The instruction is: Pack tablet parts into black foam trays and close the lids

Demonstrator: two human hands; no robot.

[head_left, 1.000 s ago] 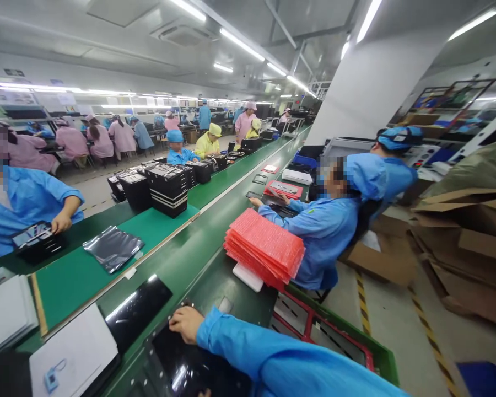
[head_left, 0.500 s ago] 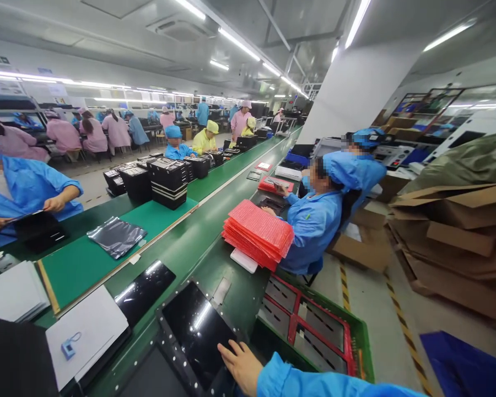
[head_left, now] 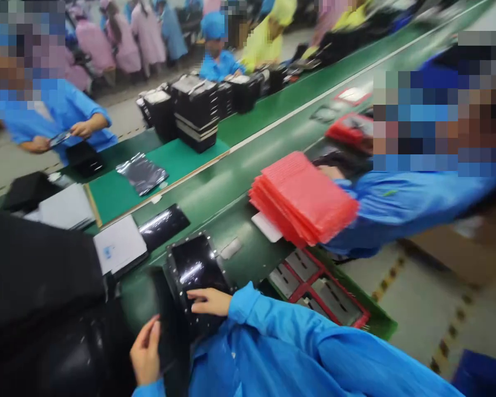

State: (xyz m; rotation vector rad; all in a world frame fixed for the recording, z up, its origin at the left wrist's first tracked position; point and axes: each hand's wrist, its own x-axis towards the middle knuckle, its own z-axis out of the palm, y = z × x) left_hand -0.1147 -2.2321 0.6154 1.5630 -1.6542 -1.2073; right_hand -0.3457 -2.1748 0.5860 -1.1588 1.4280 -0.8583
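Observation:
A glossy black panel (head_left: 194,264) in a studded black frame lies on the green conveyor belt (head_left: 240,176) right in front of me. My right hand (head_left: 210,301) rests on its near edge with the fingers stretched flat. My left hand (head_left: 145,353) is lower left, its fingers closed on the edge of a dark sheet (head_left: 171,331) that stands beside the panel. Both of my sleeves are blue.
A stack of red bubble bags (head_left: 306,198) sits to the right, by a co-worker's blue sleeve (head_left: 397,204). A green bin (head_left: 380,325) holds red-framed trays. Another black panel (head_left: 163,226) and a white sheet (head_left: 119,251) lie to the left. Black stacks (head_left: 196,116) stand farther off.
The view has tipped down and in. My right hand stays on the framed panel, which now lies closer to me. My left hand has come into view holding the dark sheet.

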